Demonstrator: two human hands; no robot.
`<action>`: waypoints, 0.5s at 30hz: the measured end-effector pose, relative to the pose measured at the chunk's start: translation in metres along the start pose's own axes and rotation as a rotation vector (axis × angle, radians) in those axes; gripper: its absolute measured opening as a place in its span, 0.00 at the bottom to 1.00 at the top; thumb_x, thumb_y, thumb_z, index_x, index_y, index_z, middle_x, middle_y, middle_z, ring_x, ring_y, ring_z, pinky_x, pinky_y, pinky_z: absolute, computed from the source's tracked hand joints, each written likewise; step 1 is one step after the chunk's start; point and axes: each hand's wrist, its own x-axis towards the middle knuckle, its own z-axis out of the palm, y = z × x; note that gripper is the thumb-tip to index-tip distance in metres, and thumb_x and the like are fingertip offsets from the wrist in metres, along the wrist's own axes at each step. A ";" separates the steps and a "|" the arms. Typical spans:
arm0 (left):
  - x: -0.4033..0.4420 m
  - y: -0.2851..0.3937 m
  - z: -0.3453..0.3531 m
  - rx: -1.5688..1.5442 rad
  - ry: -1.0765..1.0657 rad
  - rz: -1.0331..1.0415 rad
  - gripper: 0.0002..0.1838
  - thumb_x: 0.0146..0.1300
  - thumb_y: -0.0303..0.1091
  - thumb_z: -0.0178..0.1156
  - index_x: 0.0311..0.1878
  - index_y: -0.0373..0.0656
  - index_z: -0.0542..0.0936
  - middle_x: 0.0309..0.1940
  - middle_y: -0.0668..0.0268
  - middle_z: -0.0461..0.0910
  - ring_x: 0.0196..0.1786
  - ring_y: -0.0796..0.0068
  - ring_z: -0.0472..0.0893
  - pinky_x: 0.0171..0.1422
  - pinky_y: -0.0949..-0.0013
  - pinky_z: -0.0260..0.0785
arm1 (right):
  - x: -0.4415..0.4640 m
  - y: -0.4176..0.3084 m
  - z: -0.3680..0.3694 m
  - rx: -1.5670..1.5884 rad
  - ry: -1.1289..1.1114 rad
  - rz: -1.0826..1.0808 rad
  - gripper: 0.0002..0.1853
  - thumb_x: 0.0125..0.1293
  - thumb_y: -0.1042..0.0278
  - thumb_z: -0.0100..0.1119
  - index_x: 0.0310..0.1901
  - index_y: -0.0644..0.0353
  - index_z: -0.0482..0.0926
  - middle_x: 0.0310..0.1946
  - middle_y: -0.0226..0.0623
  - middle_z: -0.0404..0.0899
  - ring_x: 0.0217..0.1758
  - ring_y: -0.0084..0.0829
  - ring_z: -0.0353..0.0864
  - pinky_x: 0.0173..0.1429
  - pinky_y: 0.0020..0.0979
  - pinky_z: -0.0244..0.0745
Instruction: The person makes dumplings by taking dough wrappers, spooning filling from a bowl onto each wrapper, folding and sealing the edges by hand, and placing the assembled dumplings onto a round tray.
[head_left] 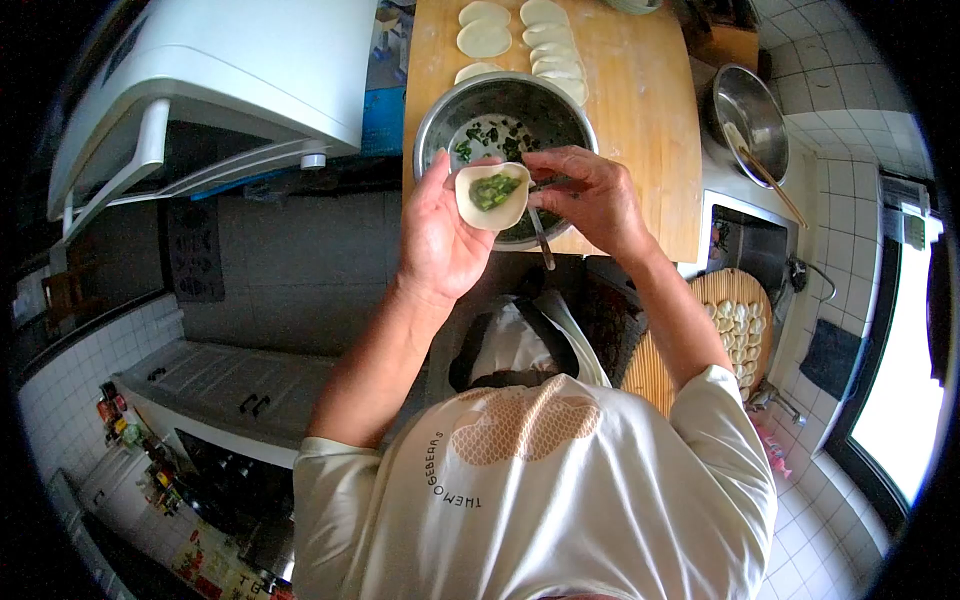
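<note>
A round dough wrapper (466, 205) with green filling (494, 191) at its centre lies on the fingers of my left hand (440, 238). My right hand (598, 200) is at the wrapper's right side, its thumb and fingers pinched round something dark and thin that I cannot make out. Both hands are over the near part of a metal bowl (432, 122), which holds chopped greens (495, 137). A metal utensil handle (542, 241) sticks out over the bowl's near rim, below my right hand.
Flat dough wrappers (484, 38) lie in rows on the wooden board (645, 110) beyond the bowl. At the right are another metal bowl (748, 110) with chopsticks (773, 188), a sink (760, 245), and a round mat (655, 372) bearing several dumplings (740, 332). A white appliance (260, 60) stands at the left.
</note>
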 end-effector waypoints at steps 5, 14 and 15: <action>0.007 0.001 -0.015 -0.057 -0.129 -0.068 0.26 0.67 0.48 0.39 0.49 0.29 0.70 0.46 0.49 0.75 0.52 0.60 0.74 0.60 0.61 0.66 | 0.005 0.014 -0.001 -0.002 -0.025 -0.099 0.12 0.48 0.77 0.66 0.37 0.63 0.81 0.33 0.37 0.79 0.33 0.25 0.78 0.37 0.24 0.75; -0.001 -0.001 0.000 0.342 -0.159 0.007 0.18 0.61 0.26 0.50 0.53 0.31 0.67 0.49 0.55 0.73 0.55 0.66 0.73 0.64 0.68 0.62 | 0.003 0.018 -0.003 0.003 0.036 -0.047 0.05 0.51 0.78 0.63 0.32 0.65 0.80 0.31 0.37 0.79 0.33 0.23 0.77 0.37 0.24 0.74; -0.003 -0.002 0.001 0.360 -0.162 0.021 0.18 0.57 0.20 0.51 0.53 0.35 0.68 0.48 0.59 0.73 0.53 0.71 0.73 0.60 0.72 0.64 | 0.004 0.017 -0.003 -0.009 0.044 -0.054 0.06 0.51 0.78 0.63 0.33 0.64 0.81 0.32 0.37 0.79 0.34 0.23 0.77 0.38 0.24 0.74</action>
